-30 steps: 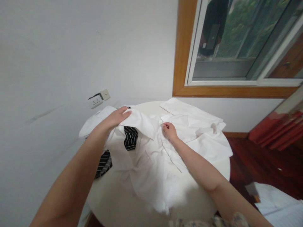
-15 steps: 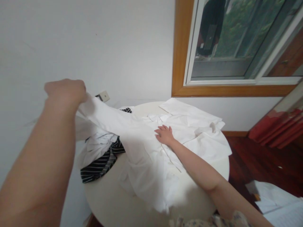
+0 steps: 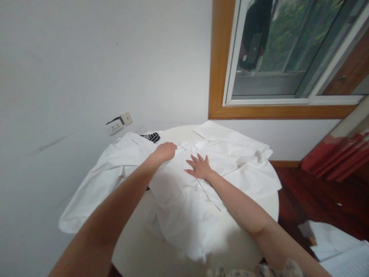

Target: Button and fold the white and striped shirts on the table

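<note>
A white shirt (image 3: 184,207) lies spread and rumpled over a round white table (image 3: 138,234). One sleeve (image 3: 95,184) stretches to the left and droops past the table's edge. My left hand (image 3: 167,151) is closed at the top part of the shirt near that sleeve; its fingertips are hidden beneath it. Just to the right, my right hand (image 3: 199,167) rests flat on the shirt with its fingers spread. A black-and-white striped cloth (image 3: 155,137) peeks out from behind the sleeve, mostly covered by it.
Behind the table is a white wall with a power socket (image 3: 114,127). A wood-framed window (image 3: 276,111) is at the upper right, with a red curtain (image 3: 340,157) beside it. White papers (image 3: 334,238) lie low at the right, above the dark red floor (image 3: 291,192).
My left hand has come down and rightward from the raised sleeve to the shirt's upper part. The sleeve now lies out to the left, covering most of the striped cloth. My right hand stays put.
</note>
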A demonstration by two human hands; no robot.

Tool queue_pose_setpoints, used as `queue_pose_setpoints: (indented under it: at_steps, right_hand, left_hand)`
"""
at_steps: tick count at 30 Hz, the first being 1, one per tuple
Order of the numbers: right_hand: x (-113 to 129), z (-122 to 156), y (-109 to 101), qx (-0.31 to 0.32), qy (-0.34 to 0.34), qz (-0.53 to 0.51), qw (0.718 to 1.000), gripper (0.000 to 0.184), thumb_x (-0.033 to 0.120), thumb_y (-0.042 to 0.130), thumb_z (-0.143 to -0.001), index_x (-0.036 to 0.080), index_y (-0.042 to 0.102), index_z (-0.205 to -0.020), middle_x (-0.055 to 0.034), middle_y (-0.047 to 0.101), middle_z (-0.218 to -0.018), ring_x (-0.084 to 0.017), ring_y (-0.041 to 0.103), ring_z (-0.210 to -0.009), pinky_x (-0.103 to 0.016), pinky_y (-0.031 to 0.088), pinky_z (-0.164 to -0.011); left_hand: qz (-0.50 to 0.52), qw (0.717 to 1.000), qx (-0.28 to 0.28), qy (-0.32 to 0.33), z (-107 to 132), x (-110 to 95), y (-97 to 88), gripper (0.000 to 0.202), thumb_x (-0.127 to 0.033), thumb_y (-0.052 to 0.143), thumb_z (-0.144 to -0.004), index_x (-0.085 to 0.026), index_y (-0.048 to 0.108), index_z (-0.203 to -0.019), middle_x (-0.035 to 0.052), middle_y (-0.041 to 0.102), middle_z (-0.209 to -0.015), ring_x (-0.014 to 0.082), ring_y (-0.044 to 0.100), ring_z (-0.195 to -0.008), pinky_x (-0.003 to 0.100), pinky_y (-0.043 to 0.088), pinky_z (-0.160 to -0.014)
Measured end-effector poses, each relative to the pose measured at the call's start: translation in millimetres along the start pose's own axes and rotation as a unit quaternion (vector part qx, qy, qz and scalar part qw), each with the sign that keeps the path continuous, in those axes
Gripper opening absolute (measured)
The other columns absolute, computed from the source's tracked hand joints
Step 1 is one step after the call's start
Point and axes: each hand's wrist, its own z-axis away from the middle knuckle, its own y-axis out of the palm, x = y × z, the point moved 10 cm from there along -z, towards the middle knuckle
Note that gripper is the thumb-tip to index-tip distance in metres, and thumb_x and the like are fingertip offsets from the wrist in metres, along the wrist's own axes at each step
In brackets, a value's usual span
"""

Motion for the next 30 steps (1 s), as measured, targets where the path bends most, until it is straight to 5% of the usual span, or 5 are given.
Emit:
queue_pose_setpoints:
  at_steps: [6, 16, 20, 24, 30]
  right_hand:
    - [1.1, 1.4, 1.2, 0.005, -0.003, 0.01, 1.0, 0.07, 0.072, 0.026, -0.087, 0.035, 0.03, -0.147, -0.0009, 0.015, -0.158, -0.034, 0.003, -0.145, -0.066, -0.006, -0.108]
    - [-0.8, 4.7, 3.7, 0.024, -0.016, 0.0, 1.0, 0.069, 0.068, 0.033, -0.088, 0.035, 0.028, -0.148, -0.0003, 0.012, -0.159, -0.032, 0.0, -0.146, -0.064, -0.009, -0.109]
    - [-9.1, -1.7, -14.7, 0.019, -0.04, -0.069, 0.997, 0.06, 0.059, 0.05, -0.085, 0.031, 0.047, -0.139, -0.0049, 0.033, -0.152, -0.031, 0.023, -0.142, -0.059, 0.01, -0.112]
    - [-68.8, -14.4, -74.1, -0.095, -0.008, -0.102, 0.99, 0.034, 0.033, 0.046, -0.093, 0.024, 0.065, -0.12, -0.0058, 0.063, -0.125, -0.02, 0.055, -0.116, -0.035, 0.037, -0.103]
    - [-203.1, -9.0, -138.5, -0.132, 0.199, 0.077, 0.968, 0.034, 0.017, 0.044, -0.091, 0.021, 0.068, -0.115, -0.0109, 0.063, -0.124, -0.022, 0.056, -0.115, -0.031, 0.04, -0.094]
  left_hand:
    - [-0.025, 0.999, 0.013, 0.023, 4.1, -8.2, 82.4, 0.043, -0.021, 0.032, -0.092, -0.008, 0.057, -0.125, 0.0199, 0.057, -0.129, 0.0254, 0.051, -0.122, 0.04, 0.037, -0.104]
    - [0.004, 0.999, -0.042, -0.034, 13.8, 23.7, 103.9, 0.06, -0.048, 0.034, -0.093, -0.018, 0.039, -0.144, 0.0125, 0.036, -0.151, 0.028, 0.031, -0.14, 0.043, 0.023, -0.113]
    - [-0.009, 0.999, -0.036, -0.031, 12.9, 13.0, 94.2, 0.058, -0.044, 0.034, -0.093, -0.013, 0.041, -0.142, 0.016, 0.035, -0.15, 0.0293, 0.03, -0.14, 0.044, 0.021, -0.114]
    - [0.0, 0.998, -0.053, -0.027, 20.0, -9.6, 83.2, 0.052, -0.039, 0.033, -0.093, -0.019, 0.045, -0.14, 0.0131, 0.038, -0.149, 0.0299, 0.029, -0.14, 0.05, 0.021, -0.113]
    - [0.046, 0.996, -0.038, -0.073, 37.3, -18.2, 101.0, 0.059, -0.059, 0.033, -0.09, -0.031, 0.043, -0.141, 0.0098, 0.033, -0.152, 0.0327, 0.026, -0.14, 0.062, 0.017, -0.11]
